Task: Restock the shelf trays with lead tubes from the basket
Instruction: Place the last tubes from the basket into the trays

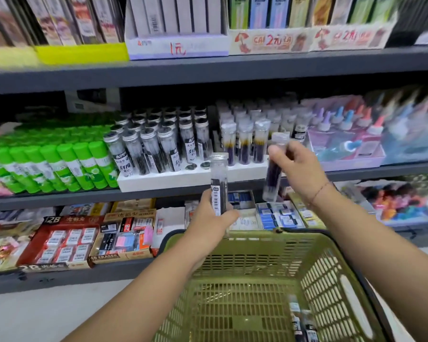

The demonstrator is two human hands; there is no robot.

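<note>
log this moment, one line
left hand grips clear silver-capped lead tube | right hand holds second clear tube | green plastic basket: more tubes

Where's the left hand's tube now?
Head view, centre: silver-capped tube upright in the left hand, above the basket rim, before the white tray, left of the right hand with a second tube.

both bare forearms reach forward; left hand grips a clear silver-capped lead tube upright, right hand, higher, holds a second clear lead tube.
</note>
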